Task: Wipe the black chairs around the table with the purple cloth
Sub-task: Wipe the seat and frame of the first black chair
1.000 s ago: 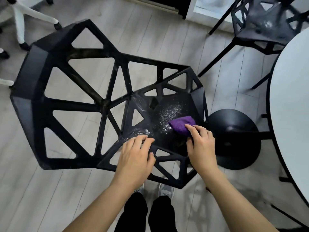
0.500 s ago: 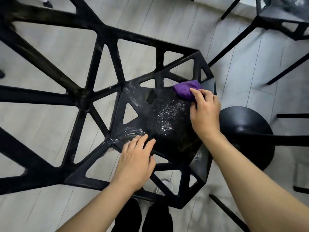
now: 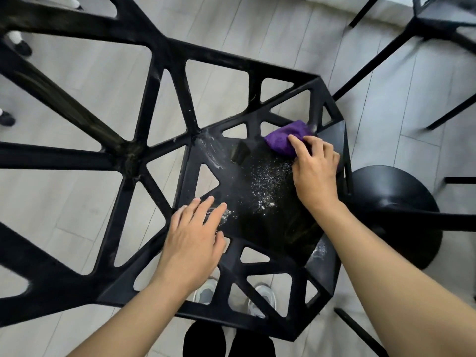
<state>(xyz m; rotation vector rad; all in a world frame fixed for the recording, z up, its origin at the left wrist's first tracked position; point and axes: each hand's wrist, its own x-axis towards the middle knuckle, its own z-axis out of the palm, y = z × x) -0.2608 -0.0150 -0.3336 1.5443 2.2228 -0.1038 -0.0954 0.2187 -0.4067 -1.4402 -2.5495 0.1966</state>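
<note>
Purple cloth [image 3: 282, 138] under right hand [image 3: 315, 169], probably in its grip, on black chair [image 3: 247, 181]

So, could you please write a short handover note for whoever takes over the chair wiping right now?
Left hand: flat, fingers straight, resting on the seat's near left edge.
Right hand: holds the cloth against the seat's far right corner.
Done: wipe streaks show along the seat's far left edge.
Left: white specks mid-seat, more powder at the near right corner, the rest of this chair, then the second chair at top right.
</note>
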